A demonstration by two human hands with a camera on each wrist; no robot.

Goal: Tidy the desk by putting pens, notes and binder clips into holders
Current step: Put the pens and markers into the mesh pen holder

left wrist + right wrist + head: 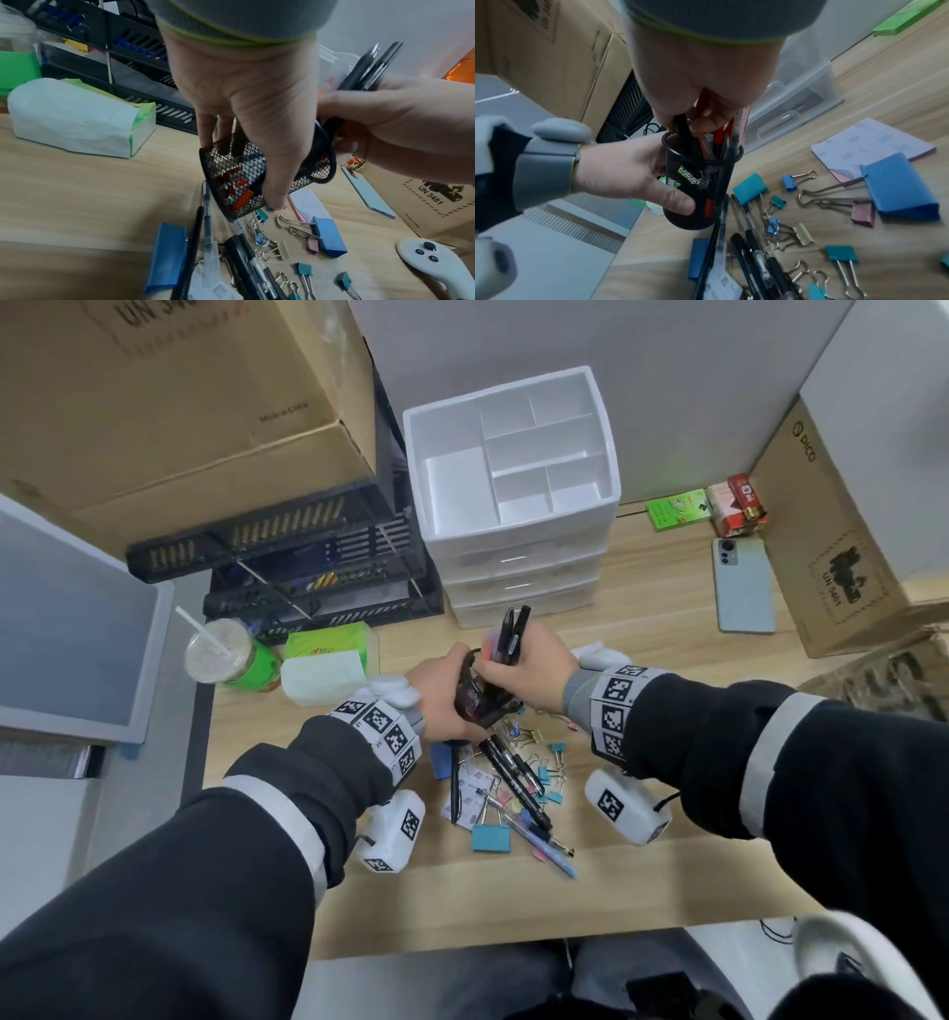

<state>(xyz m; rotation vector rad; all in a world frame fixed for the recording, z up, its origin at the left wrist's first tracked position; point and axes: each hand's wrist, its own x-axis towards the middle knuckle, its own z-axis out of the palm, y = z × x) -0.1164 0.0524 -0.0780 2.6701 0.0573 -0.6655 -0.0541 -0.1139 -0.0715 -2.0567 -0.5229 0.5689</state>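
Note:
My left hand (444, 688) grips a black mesh pen cup (475, 698) and holds it tilted above the desk. My right hand (531, 667) grips a bundle of black and red pens (513, 629) whose lower ends sit inside the cup (698, 182). The left wrist view shows the left hand (257, 113) with its thumb down the cup's (239, 182) side. Below on the desk lie loose pens (513, 775), several coloured binder clips (492, 837) and small notes (470, 793). A purple note pad (875, 142) lies beside a large blue clip (900, 186).
A white drawer organiser (513, 531) with open top compartments stands at the back. Left of it are black stacked trays (308, 567), a drink cup (221, 654) and a tissue pack (328, 660). A phone (742, 585) and cardboard boxes (832, 546) are on the right.

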